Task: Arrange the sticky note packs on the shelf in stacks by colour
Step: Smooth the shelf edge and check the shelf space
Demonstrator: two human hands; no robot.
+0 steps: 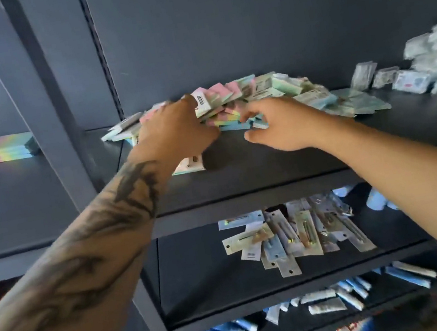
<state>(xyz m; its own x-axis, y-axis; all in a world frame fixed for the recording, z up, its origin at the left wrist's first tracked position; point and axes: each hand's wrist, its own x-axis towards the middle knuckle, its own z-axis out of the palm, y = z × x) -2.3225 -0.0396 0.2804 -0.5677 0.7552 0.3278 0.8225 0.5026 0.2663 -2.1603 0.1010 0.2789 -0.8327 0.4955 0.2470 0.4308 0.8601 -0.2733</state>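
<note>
Sticky note packs (229, 100): mixed unsorted heap, centre shelf (269, 162); left hand (176, 129) resting on it, right hand (277, 123) pinching a blue pack (234, 126); stacking barely begun.

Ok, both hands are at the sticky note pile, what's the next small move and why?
Probably lift one blue pack from the front edge with the right hand and start a blue stack on the bare shelf. The pile is still mixed pink, green and blue, and the fingers already touch it.
</note>
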